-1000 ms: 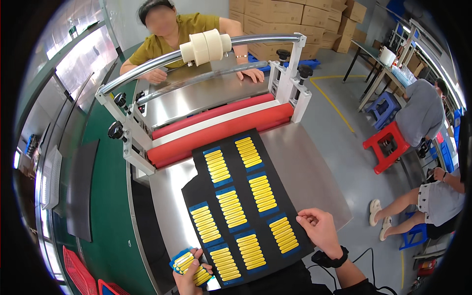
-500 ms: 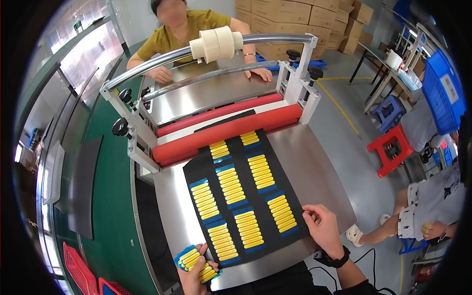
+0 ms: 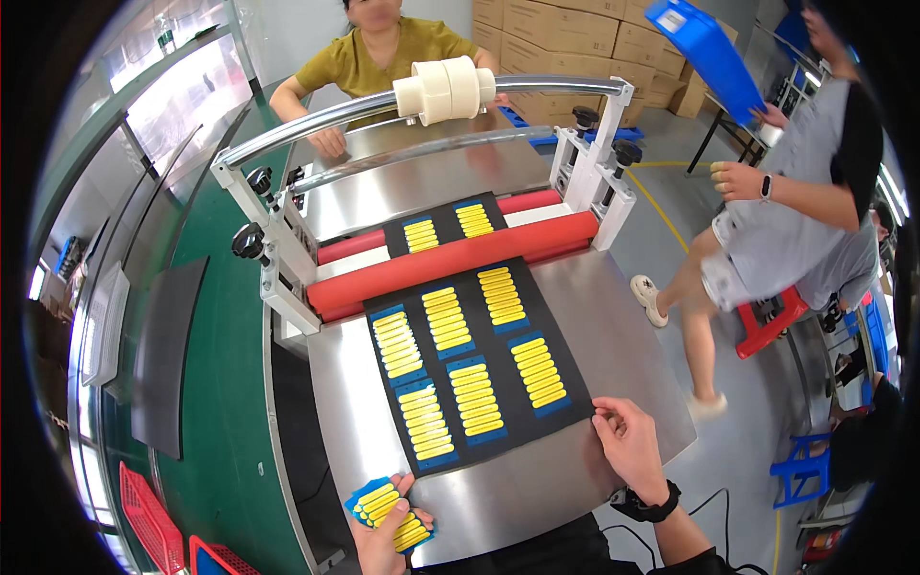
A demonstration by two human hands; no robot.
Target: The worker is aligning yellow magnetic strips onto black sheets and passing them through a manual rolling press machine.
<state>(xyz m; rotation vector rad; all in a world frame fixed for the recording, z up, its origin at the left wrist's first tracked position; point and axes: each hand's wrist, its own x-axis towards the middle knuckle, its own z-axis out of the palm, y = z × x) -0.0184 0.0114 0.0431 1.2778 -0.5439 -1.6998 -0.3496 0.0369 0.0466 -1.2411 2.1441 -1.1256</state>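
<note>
While left hand (image 3: 385, 539) clasps yellow-blue cards (image 3: 380, 502) | right hand (image 3: 632, 447) pinches black sheet (image 3: 492, 332)

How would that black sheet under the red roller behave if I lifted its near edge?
The black sheet looks thin and broad, so it would probably flex. It would likely resist pulling free, with the red roller lying across it.

Your black sheet (image 3: 491, 343) lay flat on the steel table (image 3: 623, 331), far end pointing between eleven and twelve o'clock, passing under the red roller (image 3: 455, 257). Blue-backed panels (image 3: 474, 398) of yellow strips showed on it: six nearside, two beyond. Your fanned stack (image 3: 376, 501) of similar panels was gripped at the sheet's seven o'clock.
</note>
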